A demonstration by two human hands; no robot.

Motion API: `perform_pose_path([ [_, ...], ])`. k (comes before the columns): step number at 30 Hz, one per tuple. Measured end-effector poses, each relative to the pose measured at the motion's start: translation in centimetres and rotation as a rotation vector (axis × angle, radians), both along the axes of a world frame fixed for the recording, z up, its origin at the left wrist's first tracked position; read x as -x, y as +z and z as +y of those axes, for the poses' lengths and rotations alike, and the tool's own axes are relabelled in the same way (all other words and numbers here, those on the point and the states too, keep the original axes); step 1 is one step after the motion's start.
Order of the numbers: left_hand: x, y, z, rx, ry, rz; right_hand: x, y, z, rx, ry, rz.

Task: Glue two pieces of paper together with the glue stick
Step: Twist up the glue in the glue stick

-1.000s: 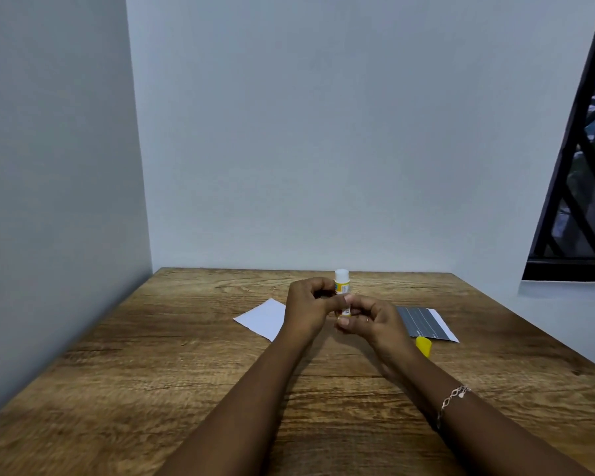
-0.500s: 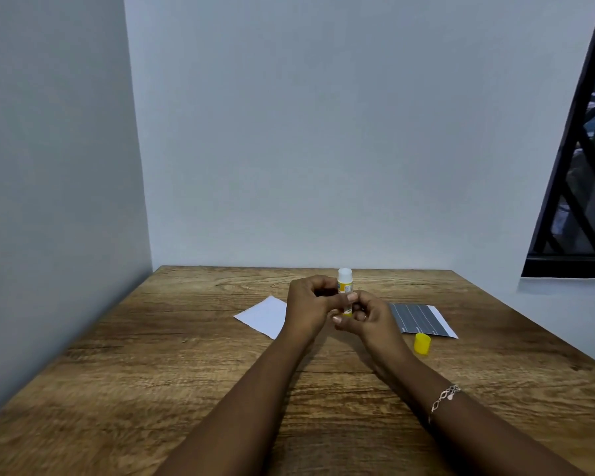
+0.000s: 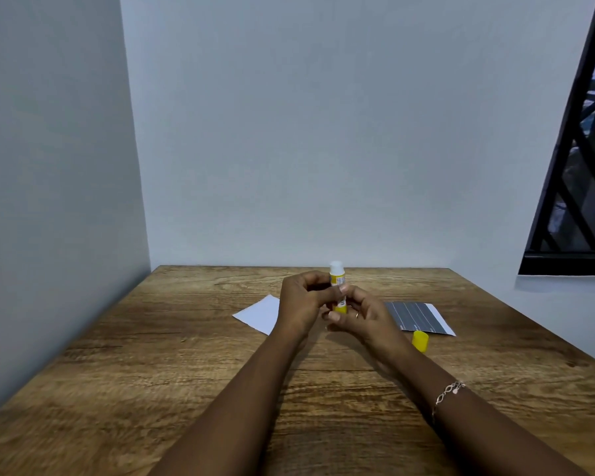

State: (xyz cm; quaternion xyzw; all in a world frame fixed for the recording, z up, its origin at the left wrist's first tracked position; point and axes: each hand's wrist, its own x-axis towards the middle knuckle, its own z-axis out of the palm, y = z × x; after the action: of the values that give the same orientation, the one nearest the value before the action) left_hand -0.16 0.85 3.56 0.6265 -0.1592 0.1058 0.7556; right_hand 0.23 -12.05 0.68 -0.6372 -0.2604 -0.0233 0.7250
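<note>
Glue stick (image 3: 337, 280) upright above mid-table, uncapped, white tip up. Your left hand (image 3: 301, 302) pinches its barrel; your right hand (image 3: 361, 312) closes around its yellow base. Yellow cap (image 3: 420, 341) lies on the wooden table (image 3: 152, 372), just beside the dark lined paper (image 3: 414, 316). White paper (image 3: 260, 314) lies left of your hands.
</note>
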Motion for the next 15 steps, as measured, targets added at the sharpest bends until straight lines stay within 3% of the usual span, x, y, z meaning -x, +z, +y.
perform_pose_path([
  [6, 0.00, -0.09, -0.33, -0.042, -0.033, 0.001, -0.11, 0.09, -0.21, -0.035, -0.092, -0.041],
  [15, -0.04, 0.34, 0.41, -0.012, -0.109, 0.049, 0.26, 0.61, -0.43, -0.113, 0.169, 0.111],
])
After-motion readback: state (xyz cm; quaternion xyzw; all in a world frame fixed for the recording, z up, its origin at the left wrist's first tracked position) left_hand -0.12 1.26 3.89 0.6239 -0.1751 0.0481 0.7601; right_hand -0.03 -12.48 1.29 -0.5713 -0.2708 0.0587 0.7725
